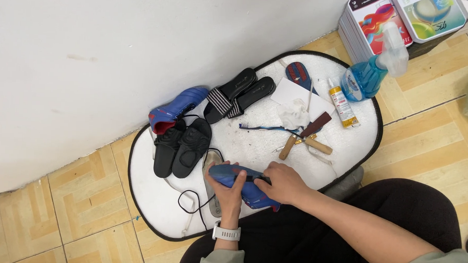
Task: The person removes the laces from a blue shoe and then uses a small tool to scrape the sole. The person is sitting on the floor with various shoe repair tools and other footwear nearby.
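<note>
Left grip: left hand (228, 191) closed around the blue shoe (242, 182), fingers wrapped over its near end.
Right grip: right hand (283, 183) pressed together on the shoe's other end, fingers pinching something dark at its edge; what it is cannot be told.
Shoe: held just above the white mat's (154, 196) near edge, over the lap.
Beside: grey insole (211, 190) and black cord (190, 201) under the left hand.
Farther: black sandals (181, 148), striped slides (239, 94), wooden-handled tools (302, 139), cloth (294, 113), glue tube (343, 104), spray bottle (373, 71).
</note>
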